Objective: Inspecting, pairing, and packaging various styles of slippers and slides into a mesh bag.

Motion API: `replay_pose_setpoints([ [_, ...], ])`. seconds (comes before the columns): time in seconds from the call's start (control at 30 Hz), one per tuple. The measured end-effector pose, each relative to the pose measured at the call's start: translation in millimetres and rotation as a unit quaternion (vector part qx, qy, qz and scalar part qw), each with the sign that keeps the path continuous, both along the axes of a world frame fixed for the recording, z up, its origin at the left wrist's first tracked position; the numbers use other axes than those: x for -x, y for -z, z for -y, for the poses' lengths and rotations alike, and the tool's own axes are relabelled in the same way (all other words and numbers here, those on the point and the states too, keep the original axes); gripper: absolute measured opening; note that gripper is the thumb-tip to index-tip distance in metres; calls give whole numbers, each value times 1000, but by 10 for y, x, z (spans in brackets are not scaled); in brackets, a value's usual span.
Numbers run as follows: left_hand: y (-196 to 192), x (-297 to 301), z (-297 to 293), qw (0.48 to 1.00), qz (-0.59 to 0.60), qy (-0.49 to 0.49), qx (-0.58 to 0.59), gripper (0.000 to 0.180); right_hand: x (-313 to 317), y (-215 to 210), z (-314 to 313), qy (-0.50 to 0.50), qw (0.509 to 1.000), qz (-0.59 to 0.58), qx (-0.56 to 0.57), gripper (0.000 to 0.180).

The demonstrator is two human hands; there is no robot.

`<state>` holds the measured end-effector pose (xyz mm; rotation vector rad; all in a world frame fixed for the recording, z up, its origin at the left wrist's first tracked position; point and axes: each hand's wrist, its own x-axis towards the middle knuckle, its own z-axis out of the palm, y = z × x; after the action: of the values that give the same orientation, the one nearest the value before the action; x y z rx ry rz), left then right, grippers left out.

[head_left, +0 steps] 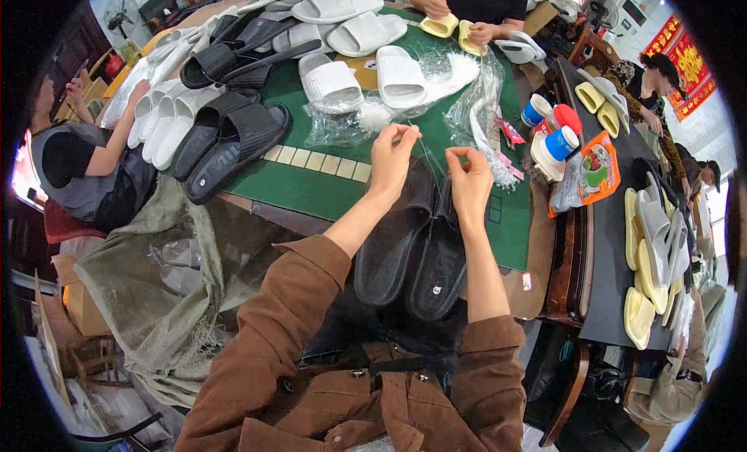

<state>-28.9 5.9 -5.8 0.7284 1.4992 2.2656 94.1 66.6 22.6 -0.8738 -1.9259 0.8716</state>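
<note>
The left hand (394, 160) and the right hand (469, 181) are a little bit apart. Each one pinches a thin clear string (432, 156) between thumb and finger, and the string goes from one hand to the other. Two black slippers (386, 271) sit side by side just under the hands, between the arms, at the near edge of the green table (513, 235). White slippers (401, 77) lie farther away. Another black pair (241, 133) is on the left. A shiny orange bag (602, 189) stands on the right.
</note>
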Motion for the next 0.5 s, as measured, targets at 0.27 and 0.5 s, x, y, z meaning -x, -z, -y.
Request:
replay_pose_setpoints([
  [0.27, -186, -52, 52, 989, -144, 32, -30, 13, -19, -249, 123, -121, 975, -138, 125, 9],
  [0.5, -349, -132, 217, 988, -130, 85, 0, 11, -149, -394, 249, -273, 923, -105, 251, 10],
])
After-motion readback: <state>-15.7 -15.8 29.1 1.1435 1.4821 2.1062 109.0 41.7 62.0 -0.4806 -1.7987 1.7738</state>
